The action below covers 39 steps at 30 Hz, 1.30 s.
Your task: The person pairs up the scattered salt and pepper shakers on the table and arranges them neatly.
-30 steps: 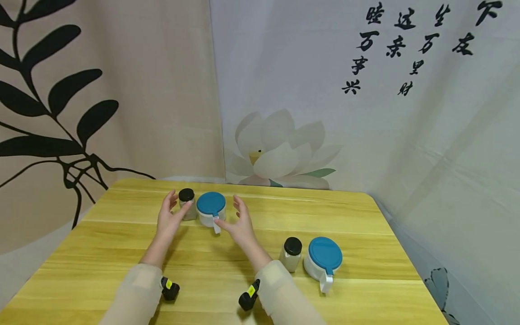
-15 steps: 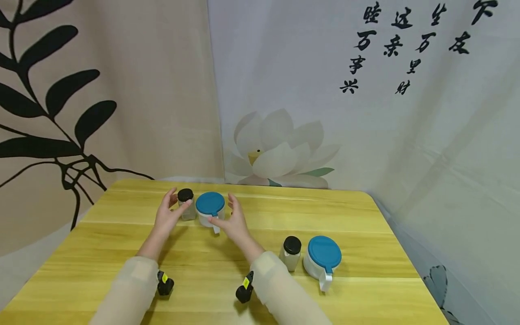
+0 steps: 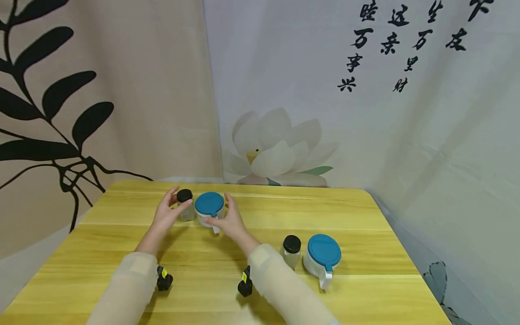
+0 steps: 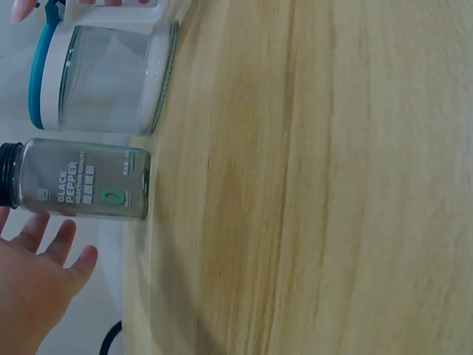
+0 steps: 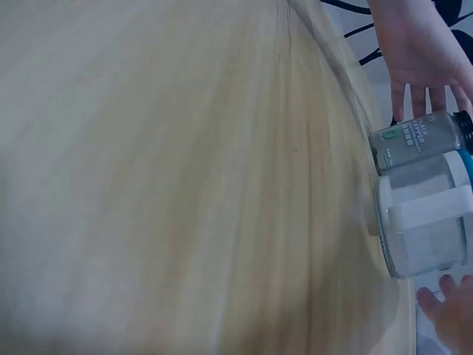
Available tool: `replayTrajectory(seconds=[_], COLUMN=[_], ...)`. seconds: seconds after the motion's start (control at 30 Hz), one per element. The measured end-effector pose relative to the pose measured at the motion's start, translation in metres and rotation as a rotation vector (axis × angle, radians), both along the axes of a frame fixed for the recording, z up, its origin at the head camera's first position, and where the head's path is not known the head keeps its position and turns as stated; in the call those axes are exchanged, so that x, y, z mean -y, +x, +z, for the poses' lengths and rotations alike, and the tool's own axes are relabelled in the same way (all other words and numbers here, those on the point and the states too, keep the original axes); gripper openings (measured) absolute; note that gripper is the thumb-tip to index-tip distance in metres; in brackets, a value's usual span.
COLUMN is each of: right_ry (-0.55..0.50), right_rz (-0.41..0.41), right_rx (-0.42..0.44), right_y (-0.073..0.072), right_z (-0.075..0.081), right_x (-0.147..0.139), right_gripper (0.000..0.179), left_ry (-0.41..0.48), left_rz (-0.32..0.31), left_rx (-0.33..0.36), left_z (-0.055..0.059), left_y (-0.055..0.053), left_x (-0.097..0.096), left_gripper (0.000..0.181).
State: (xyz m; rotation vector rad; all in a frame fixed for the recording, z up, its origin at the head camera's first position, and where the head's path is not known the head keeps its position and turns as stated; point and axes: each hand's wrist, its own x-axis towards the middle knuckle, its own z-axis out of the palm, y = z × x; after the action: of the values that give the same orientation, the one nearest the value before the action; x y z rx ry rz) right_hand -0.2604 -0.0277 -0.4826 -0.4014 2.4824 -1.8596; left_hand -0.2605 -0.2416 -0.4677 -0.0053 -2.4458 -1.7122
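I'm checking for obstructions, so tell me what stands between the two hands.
A black pepper bottle and a blue-lidded glass jar, side by side; the head and right wrist views show this.

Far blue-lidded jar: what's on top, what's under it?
On top: the blue lid, nothing resting on it. The jar stands on the wooden table; the patch directly beneath its base is covered, so unseen.

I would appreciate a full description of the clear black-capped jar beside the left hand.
The clear, squarish jar looks like glass or plastic, with pale BLACK PEPPER lettering and a green mark. It stands upright, black lid on, near the far edge of the yellow wooden table, between the left hand and a blue-lidded clear pot. Contact with the hand is unclear.
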Motion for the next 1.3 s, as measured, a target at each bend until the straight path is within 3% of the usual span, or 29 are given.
replayTrajectory(seconds=[0.33,0.73,1.3], right_ry=[-0.021,-0.001,0.005], right_rz=[-0.014,0.006,0.027], right_rx=[0.066,0.104,0.086], right_y=[-0.009,-0.016,-0.019], right_z=[-0.001,0.005,0.008], right_x=[0.001,0.003,0.013], right_gripper=[0.097,0.099,0.101], left_ry=[-0.015,0.047,0.081], left_rz=[0.003,0.04,0.068], left_rx=[0.016,0.027,0.004], left_z=[-0.004,-0.004,-0.006], left_y=[-0.004,-0.007,-0.01], left_x=[-0.001,-0.007,-0.005], left_gripper=[0.086,0.078,0.074])
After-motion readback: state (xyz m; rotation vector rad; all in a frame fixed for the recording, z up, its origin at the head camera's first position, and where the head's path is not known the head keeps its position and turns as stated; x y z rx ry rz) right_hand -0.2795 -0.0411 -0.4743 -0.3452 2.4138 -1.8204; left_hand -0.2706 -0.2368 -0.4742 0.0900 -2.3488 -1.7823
